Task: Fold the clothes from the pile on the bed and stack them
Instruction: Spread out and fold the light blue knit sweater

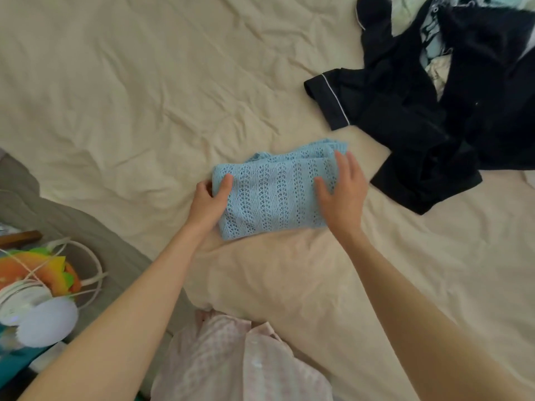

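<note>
While both hands work on a folded light blue knit top (275, 189) lying on the bed (115, 96) near its front edge, the fold looks only loosely settled. The left hand (210, 202) has its grip closed on the top's left end, thumb on the upper face and fingers tucked around the edge. The right hand (343, 186) lies flat with straight fingers on the right end, holding nothing. Judging from this, the loose layers showing at the far right corner of the top could slip apart if the left hand lifts before the right one gathers them. The open knit might also snag on a finger or stretch out of shape.

Nearest the viewer, a pale pink garment (231, 360) sits at the front edge of the bed. Off the bed's left edge are a white fan (37, 316) and white cords (86, 261). Farther off, toward the far right corner, a pile (451, 96) of dark clothes sprawls unfolded, one navy sleeve (330, 96) with white piping reaching toward the top without touching it. No stack is visible yet.
</note>
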Demonstrator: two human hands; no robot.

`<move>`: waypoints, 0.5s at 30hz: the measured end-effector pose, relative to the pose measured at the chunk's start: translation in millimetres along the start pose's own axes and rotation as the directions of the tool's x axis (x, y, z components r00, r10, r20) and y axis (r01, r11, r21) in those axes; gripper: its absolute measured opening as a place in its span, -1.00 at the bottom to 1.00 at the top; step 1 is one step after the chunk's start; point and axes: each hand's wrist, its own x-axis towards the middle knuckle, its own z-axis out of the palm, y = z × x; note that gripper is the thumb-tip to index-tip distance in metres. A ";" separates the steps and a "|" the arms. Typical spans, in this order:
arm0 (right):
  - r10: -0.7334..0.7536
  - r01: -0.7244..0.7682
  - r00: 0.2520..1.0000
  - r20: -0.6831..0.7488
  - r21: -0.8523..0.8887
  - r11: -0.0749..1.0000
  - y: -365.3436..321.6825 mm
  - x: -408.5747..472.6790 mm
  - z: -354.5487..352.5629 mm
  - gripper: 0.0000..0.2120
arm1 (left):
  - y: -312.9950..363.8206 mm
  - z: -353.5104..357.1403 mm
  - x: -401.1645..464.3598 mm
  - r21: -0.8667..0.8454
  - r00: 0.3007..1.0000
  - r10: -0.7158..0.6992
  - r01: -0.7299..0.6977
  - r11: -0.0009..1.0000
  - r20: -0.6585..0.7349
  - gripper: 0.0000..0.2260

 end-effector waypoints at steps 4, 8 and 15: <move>0.539 -0.621 0.784 0.309 0.390 0.680 11.6 11.3 -18.9 -0.26 | -3.0 -10.3 -2.5 -0.154 0.975 -0.112 0.143 0.978 0.192 -0.53; 0.505 -0.785 0.596 0.624 0.320 0.531 24.7 33.0 -28.6 -0.56 | 1.3 -14.1 1.1 -0.227 0.941 -0.209 0.273 0.935 0.267 -0.55; 0.471 -0.862 0.432 0.769 0.199 0.465 26.0 49.5 -32.4 -0.61 | 12.0 -18.1 6.3 -0.195 0.928 -0.232 0.295 0.935 0.291 -0.59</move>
